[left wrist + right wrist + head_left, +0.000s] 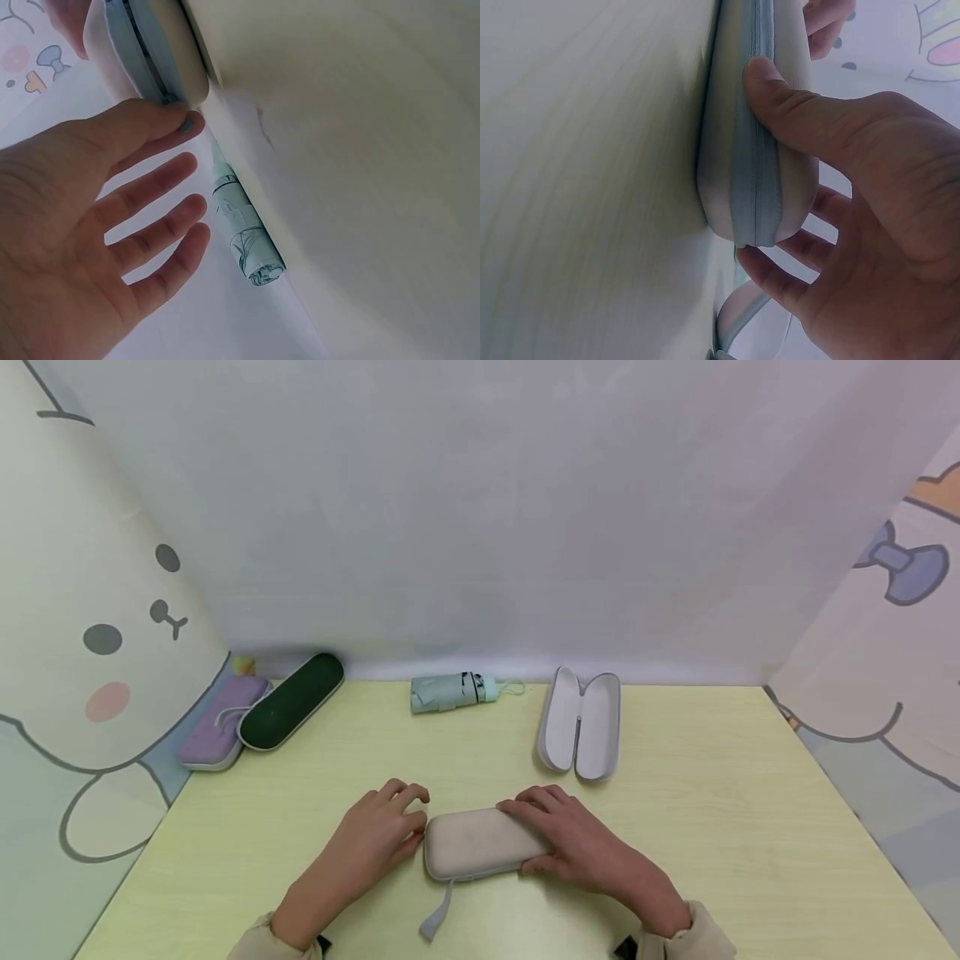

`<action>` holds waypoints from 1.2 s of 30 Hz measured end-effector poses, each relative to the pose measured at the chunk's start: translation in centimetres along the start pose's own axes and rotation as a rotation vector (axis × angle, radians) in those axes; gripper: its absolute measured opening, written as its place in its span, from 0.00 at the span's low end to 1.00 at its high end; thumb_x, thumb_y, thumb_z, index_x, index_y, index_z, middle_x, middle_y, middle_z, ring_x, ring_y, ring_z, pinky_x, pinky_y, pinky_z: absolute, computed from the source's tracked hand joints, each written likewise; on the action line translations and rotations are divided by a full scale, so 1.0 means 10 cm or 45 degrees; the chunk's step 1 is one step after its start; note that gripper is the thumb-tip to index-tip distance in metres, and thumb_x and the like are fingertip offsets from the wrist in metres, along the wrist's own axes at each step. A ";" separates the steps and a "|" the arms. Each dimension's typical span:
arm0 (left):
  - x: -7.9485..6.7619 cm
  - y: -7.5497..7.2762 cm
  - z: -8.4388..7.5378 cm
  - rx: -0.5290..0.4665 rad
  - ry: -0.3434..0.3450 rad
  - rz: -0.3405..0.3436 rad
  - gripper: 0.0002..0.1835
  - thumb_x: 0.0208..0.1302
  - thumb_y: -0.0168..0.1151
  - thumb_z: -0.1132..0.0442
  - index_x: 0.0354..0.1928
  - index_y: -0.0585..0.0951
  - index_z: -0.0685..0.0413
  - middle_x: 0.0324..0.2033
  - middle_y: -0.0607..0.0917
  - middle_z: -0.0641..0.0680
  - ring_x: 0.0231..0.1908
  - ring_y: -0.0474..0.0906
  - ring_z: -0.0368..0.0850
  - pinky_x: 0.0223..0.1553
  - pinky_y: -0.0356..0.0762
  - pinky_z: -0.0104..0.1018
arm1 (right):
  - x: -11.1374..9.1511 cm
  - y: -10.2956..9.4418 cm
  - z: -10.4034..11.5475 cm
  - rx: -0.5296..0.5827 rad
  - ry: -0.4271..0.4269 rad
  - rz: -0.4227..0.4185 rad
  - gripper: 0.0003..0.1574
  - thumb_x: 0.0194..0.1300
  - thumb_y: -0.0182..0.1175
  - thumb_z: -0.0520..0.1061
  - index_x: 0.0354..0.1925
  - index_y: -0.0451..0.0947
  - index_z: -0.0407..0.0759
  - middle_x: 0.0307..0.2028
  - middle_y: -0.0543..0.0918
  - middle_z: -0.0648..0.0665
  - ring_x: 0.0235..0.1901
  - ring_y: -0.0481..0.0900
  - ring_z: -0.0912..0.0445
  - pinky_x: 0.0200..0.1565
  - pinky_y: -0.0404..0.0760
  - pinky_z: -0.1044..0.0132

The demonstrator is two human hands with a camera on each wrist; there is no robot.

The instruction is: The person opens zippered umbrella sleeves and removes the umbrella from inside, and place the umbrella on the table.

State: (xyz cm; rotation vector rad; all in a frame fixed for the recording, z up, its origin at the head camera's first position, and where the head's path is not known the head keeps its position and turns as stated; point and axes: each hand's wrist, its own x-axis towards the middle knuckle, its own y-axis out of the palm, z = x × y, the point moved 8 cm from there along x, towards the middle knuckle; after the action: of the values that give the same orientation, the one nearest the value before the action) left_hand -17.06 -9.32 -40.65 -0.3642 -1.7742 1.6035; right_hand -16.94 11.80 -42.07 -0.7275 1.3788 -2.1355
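Pale yellow counter [712, 827], cartoon-print walls; far edge: purple pouch [217, 727], green case [292, 700], folded umbrella [453, 692], open white case [579, 723]; near edge, right hand [581, 843] fingers clamped on beige case [476, 845], left hand [378, 835] fingers apart, touching it.

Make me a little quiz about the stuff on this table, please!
1. True or false: the white hard case at the back of the table lies open.
2. Which thing is the right hand holding? A) the dark green case B) the beige zip case C) the folded umbrella
3. Fill the gap: the lilac pouch lies right beside the dark green case, on its ____ side in the head view.

Key
1. True: both halves lie spread, insides up.
2. B: thumb and fingers curl round its end, while the left hand touches the other end.
3. Left.
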 end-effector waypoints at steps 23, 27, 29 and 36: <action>0.10 0.02 0.08 -0.070 0.082 0.035 0.09 0.59 0.71 0.58 0.27 0.80 0.36 0.48 0.82 0.42 0.49 0.75 0.40 0.40 0.75 0.38 | 0.00 0.01 0.00 -0.026 -0.023 -0.018 0.50 0.47 0.75 0.61 0.68 0.68 0.60 0.55 0.75 0.58 0.56 0.71 0.61 0.54 0.72 0.59; 0.11 0.04 0.10 -0.077 0.074 0.065 0.09 0.59 0.71 0.58 0.27 0.81 0.35 0.49 0.82 0.42 0.50 0.75 0.40 0.41 0.76 0.38 | 0.00 0.01 0.00 -0.016 -0.019 -0.015 0.50 0.46 0.75 0.60 0.67 0.68 0.61 0.55 0.75 0.57 0.55 0.71 0.61 0.53 0.72 0.59; 0.13 0.06 0.11 -0.073 0.075 0.076 0.08 0.59 0.71 0.58 0.28 0.81 0.35 0.49 0.82 0.42 0.50 0.75 0.40 0.42 0.76 0.38 | 0.00 0.01 0.00 -0.016 -0.018 -0.014 0.50 0.46 0.75 0.60 0.67 0.68 0.61 0.55 0.75 0.57 0.55 0.71 0.60 0.53 0.73 0.58; 0.18 0.08 0.14 -0.110 0.069 0.087 0.08 0.60 0.70 0.58 0.27 0.81 0.35 0.49 0.82 0.42 0.50 0.74 0.39 0.43 0.76 0.38 | -0.01 0.02 0.00 -0.033 -0.035 -0.019 0.48 0.48 0.73 0.62 0.67 0.69 0.60 0.55 0.75 0.58 0.56 0.70 0.61 0.54 0.72 0.59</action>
State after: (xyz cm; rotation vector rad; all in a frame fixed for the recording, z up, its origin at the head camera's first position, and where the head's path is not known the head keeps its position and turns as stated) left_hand -19.42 -9.07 -40.84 -0.5087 -1.8112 1.5524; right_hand -16.89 11.81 -42.23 -0.7769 1.3931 -2.1148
